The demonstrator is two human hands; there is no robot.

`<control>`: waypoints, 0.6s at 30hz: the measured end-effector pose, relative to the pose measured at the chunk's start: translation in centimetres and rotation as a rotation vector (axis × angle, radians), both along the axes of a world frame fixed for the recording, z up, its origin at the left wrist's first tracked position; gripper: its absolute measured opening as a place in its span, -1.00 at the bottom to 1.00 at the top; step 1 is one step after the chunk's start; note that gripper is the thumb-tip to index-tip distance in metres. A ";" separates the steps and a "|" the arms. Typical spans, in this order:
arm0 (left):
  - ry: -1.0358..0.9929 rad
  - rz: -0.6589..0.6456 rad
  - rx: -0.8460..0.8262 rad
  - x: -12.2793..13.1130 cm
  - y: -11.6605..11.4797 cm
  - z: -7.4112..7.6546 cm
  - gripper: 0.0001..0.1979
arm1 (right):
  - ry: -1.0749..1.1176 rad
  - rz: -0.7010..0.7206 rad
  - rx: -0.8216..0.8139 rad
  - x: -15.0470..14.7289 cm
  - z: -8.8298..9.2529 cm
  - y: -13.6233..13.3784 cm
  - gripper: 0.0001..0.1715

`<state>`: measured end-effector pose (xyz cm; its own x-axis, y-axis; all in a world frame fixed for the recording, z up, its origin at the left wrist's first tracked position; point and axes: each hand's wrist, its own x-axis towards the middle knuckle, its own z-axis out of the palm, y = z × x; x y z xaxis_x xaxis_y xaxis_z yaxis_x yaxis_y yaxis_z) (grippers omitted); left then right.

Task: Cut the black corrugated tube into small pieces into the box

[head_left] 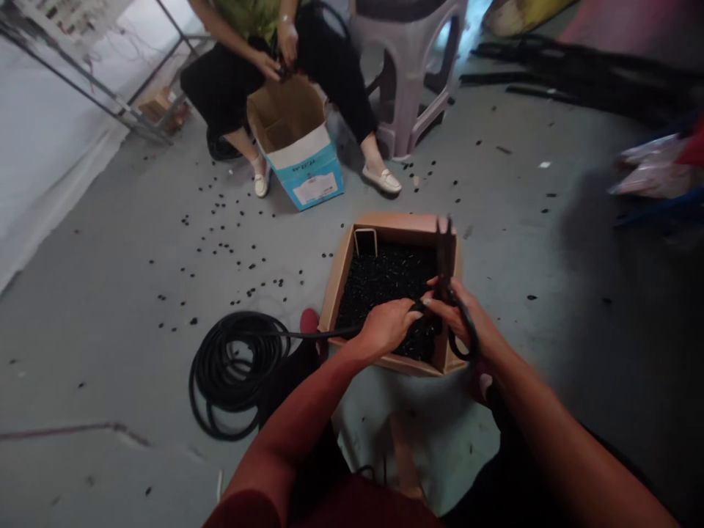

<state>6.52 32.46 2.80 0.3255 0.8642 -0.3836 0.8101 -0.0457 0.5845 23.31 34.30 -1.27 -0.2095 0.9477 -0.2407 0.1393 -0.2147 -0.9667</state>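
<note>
My left hand (388,325) is closed around the end of a black hose (308,334), held over a cardboard box (336,282) filled with small black cut pieces (385,277). The hose runs left to a coil (234,370) lying on the grey floor. My right hand (456,312) grips black-handled scissors (446,290), blades pointing up and away, right beside the hose end. Both hands nearly touch above the box's near edge.
Another person sits opposite on a stool, hands over a brown and blue carton (297,143). A white plastic stool (410,70) stands beside them. Black bits (220,235) litter the floor. Dark hoses (566,73) lie at the far right. A metal frame (118,106) stands at the far left.
</note>
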 end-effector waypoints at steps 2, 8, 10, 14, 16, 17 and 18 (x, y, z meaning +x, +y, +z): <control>-0.005 -0.029 -0.006 -0.1 -0.2 -0.3 -0.67 | 0.022 -0.025 -0.058 -0.1 -0.4 -0.3 -0.52; -0.026 -0.023 -0.003 -0.7 -0.5 -2.2 -0.64 | 0.068 -0.091 -0.161 -0.6 -0.4 -0.5 -0.54; -0.046 0.002 0.013 -0.8 -0.6 -2.6 -0.64 | 0.090 -0.114 -0.158 -0.8 -0.2 -0.6 -0.57; -0.042 0.009 -0.015 -0.9 -0.6 -1.8 -0.67 | 0.146 -0.154 -0.142 -0.9 -0.8 -0.9 -0.60; -0.080 -0.003 -0.072 -1.0 -0.4 -0.9 -0.68 | 0.199 -0.146 -0.120 -0.7 -1.5 -1.0 -0.63; -0.132 -0.008 -0.113 -1.1 -0.3 -0.5 -0.68 | 0.245 -0.125 -0.111 -0.5 -1.8 -1.0 -0.64; -0.199 -0.005 -0.161 -1.2 -0.2 -0.2 -0.67 | 0.297 -0.102 -0.107 -0.3 -2.0 -1.0 -0.66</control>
